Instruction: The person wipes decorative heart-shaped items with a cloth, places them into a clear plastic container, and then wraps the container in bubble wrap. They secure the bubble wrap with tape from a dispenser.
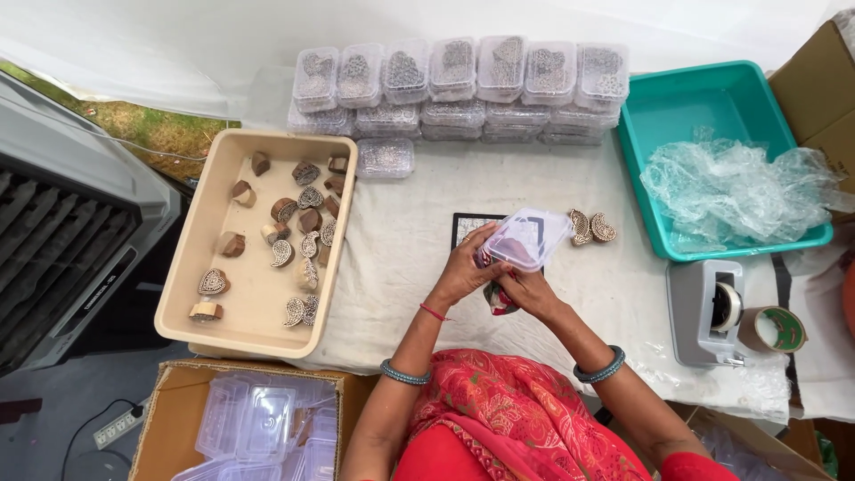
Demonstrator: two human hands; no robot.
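The small clear plastic box (pixel 527 239) is up in the air, just over the worktop (pixel 588 294) with its white cloth. Both hands have it. The left hand (pixel 463 272) is curled on the box's left end, and its fingers are closed on that end. The right hand (pixel 527 289) is under the box and grips it from below. Something small with red and green on it peeks out under the hands, but it is too hidden to tell what it is.

A flat dark tile (pixel 468 224) lies just behind the box. Two carved wooden stamps (pixel 591 227) lie just right of the box. Far right of the box is a teal tub (pixel 712 98) with crinkly clear wrap (pixel 735 187) in it. A grey tape holder (pixel 708 312) sits near it. Left of the box is a tan tray (pixel 191 258) with many more stamps. Behind the box are stacks of filled clear boxes (pixel 463 85). A cardboard box of empty clear boxes (pixel 249 428) sits near the tray.
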